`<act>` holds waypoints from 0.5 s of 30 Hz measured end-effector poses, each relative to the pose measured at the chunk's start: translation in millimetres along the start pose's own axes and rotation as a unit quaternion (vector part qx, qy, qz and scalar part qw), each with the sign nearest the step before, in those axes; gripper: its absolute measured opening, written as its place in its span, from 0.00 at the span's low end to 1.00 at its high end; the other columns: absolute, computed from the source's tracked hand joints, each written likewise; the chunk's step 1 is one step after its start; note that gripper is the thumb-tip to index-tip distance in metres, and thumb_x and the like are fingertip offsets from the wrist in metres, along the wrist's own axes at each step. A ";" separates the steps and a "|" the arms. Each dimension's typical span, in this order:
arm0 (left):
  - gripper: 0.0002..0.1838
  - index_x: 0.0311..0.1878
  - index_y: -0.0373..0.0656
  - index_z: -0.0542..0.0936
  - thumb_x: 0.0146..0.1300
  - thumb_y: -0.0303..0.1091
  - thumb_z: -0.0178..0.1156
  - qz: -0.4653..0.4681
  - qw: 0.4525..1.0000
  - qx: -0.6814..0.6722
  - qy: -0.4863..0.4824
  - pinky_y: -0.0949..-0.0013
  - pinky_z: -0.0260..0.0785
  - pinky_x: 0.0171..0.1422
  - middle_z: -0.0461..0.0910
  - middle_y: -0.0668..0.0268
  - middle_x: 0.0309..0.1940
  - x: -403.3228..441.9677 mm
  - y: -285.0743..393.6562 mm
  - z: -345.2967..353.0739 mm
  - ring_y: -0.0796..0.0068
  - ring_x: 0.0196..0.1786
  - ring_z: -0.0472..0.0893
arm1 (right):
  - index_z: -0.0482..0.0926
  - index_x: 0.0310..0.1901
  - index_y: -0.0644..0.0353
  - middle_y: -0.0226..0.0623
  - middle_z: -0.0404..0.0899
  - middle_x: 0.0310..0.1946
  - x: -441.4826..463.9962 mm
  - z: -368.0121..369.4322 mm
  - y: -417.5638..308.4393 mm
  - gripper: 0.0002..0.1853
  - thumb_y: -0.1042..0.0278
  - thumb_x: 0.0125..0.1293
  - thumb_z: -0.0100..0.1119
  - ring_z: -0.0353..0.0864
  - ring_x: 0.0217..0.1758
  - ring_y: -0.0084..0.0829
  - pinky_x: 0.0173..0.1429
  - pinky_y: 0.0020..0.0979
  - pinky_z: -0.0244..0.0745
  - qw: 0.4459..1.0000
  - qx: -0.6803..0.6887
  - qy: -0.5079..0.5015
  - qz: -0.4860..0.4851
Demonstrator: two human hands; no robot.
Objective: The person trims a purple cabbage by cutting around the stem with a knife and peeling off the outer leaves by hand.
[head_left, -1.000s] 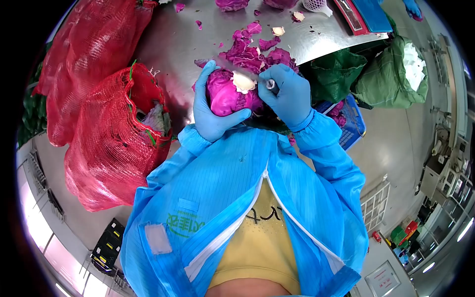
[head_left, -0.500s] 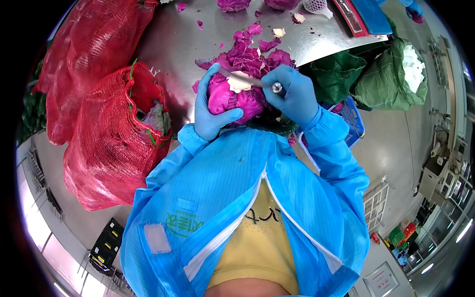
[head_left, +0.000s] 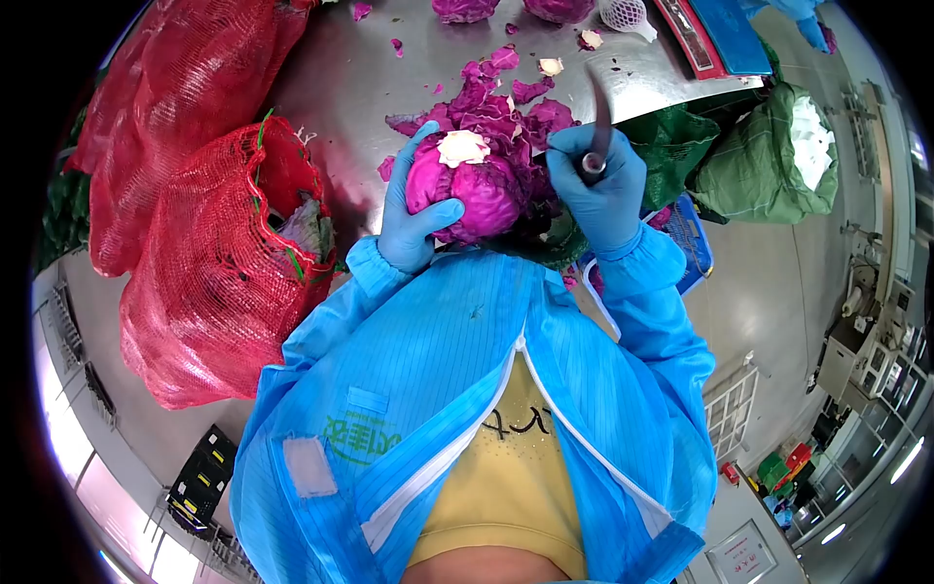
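My left hand, in a blue glove, grips a red cabbage from its left side. The cabbage's pale cut stem end faces up. To the right of it, my gloved right hand is closed round the handle of a knife, its blade tilted up and away from the cabbage. Loose purple leaves lie in a heap just behind the cabbage on the metal table.
Red mesh sacks stand at the left, one open with cabbage inside. At the right are green sacks and a blue basket. More cabbages, a white foam net and a blue board lie at the back.
The knife has come off the cabbage's stem end, moving right with my right hand, and its blade now points up. The cabbage has turned slightly in my left hand.
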State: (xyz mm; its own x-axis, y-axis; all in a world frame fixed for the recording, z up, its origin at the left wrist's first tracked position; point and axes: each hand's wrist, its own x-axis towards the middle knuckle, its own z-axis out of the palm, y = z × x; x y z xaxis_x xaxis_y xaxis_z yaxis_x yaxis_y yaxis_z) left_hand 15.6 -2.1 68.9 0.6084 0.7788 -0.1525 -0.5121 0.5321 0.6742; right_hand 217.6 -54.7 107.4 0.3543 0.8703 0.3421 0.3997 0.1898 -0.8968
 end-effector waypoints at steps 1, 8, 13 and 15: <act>0.51 0.72 0.44 0.53 0.45 0.26 0.72 0.007 1.000 0.008 0.002 0.56 0.65 0.69 0.66 0.55 0.64 -0.1 0.9 -0.3 0.59 0.65 0.69 | 0.78 0.36 0.62 0.30 0.79 0.30 -2.1 -2.0 2.7 0.09 0.81 0.53 0.65 0.76 0.31 0.17 0.39 0.21 0.73 0.998 0.048 0.012 0.045; 0.54 0.72 0.43 0.52 0.42 0.28 0.74 0.073 0.993 0.090 -0.014 0.57 0.65 0.69 0.63 0.56 0.66 -0.4 -2.3 -10.9 0.60 0.66 0.68 | 0.78 0.36 0.64 0.28 0.78 0.31 -4.0 -5.9 14.2 0.06 0.79 0.57 0.65 0.74 0.32 0.15 0.38 0.18 0.70 0.988 0.068 -0.005 0.135; 0.58 0.72 0.40 0.50 0.40 0.32 0.77 0.128 0.963 0.235 -0.034 0.58 0.60 0.72 0.58 0.56 0.68 -2.6 3.0 -10.7 0.60 0.68 0.65 | 0.77 0.34 0.62 0.24 0.74 0.27 -12.2 2.8 1.3 0.14 0.67 0.54 0.73 0.68 0.29 0.12 0.34 0.16 0.66 0.979 0.073 -0.084 0.173; 0.59 0.72 0.39 0.50 0.39 0.33 0.78 0.156 0.939 0.302 -0.043 0.58 0.58 0.73 0.57 0.56 0.69 -2.3 3.4 -10.8 0.60 0.69 0.64 | 0.77 0.34 0.62 0.22 0.73 0.25 -10.5 1.9 0.4 0.15 0.65 0.52 0.74 0.67 0.28 0.11 0.33 0.16 0.65 0.980 0.070 -0.089 0.167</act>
State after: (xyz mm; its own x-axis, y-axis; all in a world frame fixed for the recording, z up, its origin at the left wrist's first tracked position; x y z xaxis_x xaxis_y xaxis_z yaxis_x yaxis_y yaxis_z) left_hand 5.8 1.5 63.7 0.5453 0.8225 0.1618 -0.2517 -0.0234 0.9675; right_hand 212.5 -62.9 102.9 0.2874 0.9576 -0.0195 0.1631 -0.0690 -0.9842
